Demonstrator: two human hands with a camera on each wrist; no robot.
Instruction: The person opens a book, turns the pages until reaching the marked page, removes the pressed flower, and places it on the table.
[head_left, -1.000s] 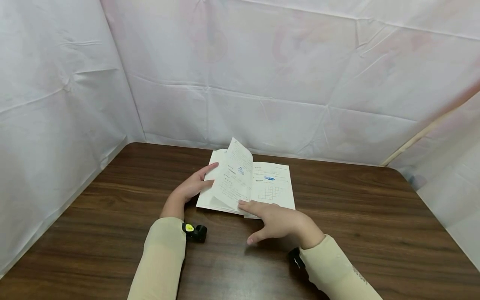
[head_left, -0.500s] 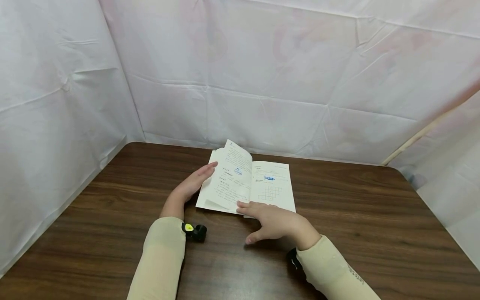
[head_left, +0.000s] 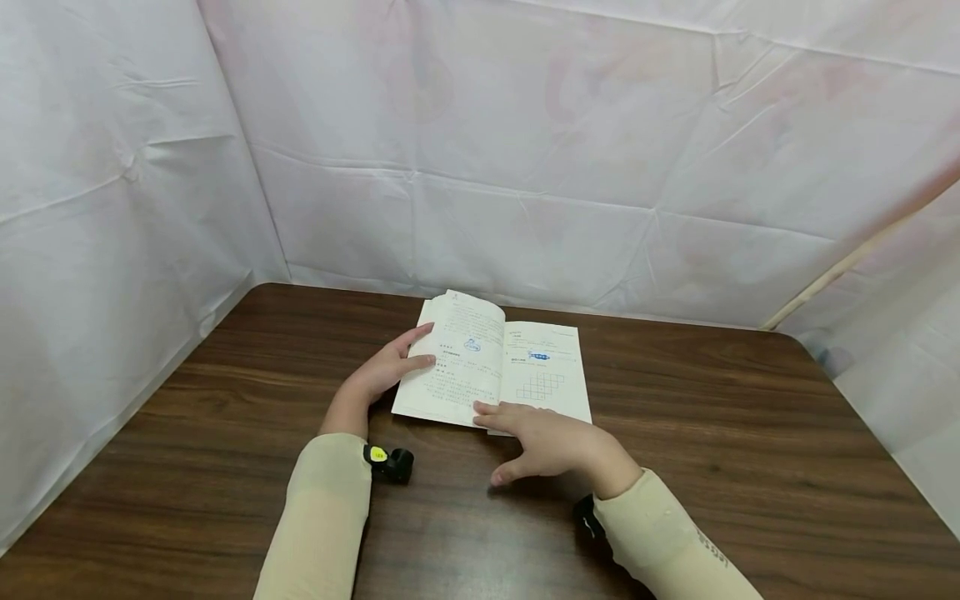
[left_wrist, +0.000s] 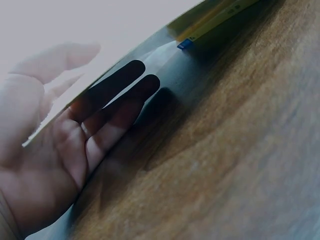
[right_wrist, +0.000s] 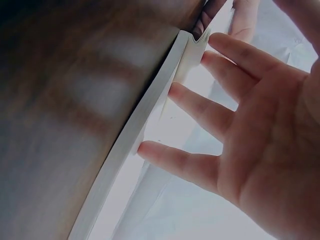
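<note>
Long cream sleeves on both arms, small black wrist cameras — the left one (head_left: 389, 463) yellow-tagged, bare hands

Open book (head_left: 495, 367) lies on the table (head_left: 750, 467), left hand (head_left: 382, 375) at its left edge, right hand (head_left: 555, 446) at its near edge
</note>
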